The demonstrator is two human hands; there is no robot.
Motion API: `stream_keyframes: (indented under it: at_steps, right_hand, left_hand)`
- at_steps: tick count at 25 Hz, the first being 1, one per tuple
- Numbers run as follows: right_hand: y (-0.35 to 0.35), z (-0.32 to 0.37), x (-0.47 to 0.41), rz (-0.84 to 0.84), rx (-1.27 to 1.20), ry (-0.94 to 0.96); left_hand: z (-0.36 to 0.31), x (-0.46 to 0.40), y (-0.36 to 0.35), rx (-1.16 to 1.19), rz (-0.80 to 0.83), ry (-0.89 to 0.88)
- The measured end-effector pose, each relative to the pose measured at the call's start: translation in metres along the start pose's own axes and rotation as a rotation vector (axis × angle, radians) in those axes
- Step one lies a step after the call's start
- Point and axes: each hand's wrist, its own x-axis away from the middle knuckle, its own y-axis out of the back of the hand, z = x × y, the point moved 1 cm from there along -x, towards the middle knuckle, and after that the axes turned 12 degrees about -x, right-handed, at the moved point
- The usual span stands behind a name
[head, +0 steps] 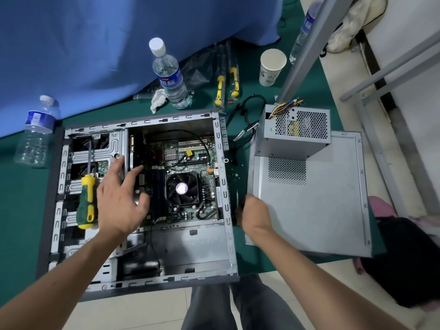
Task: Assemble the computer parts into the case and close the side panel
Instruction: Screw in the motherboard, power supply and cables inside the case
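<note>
- Case [209, 246] lies open on the green worktop [21, 210], motherboard [185, 182] inside, beneath the left hand [121, 198], whose grip is spread apart.
- Right hand [256, 215] curls around something dark; side panel [314, 198] and power supply [297, 129] lie just beyond it.
- Screwdriver [87, 198] rests left of the left hand.

I see a full bottle [169, 75] standing on the green desk [21, 210], far beyond my left grip, with a crumpled tissue [157, 100] touching its base. An empty bottle [35, 132] stands well left of that grip. A paper cup [271, 67] stands far beyond my right grip, with two bagged screwdrivers [226, 84] between cup and full bottle.
</note>
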Motion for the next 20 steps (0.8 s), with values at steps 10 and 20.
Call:
stream_keyframes:
  at_steps: [10,20]
  right_hand:
    - [0.001,0.007,-0.002,0.052,0.103,-0.015]
    - [-0.001,-0.003,0.000,0.083,-0.015,-0.020]
  left_hand:
    - [0.001,0.000,-0.002,-0.014,-0.010,0.000]
    - [0.003,-0.003,-0.006,-0.022,-0.009,-0.003]
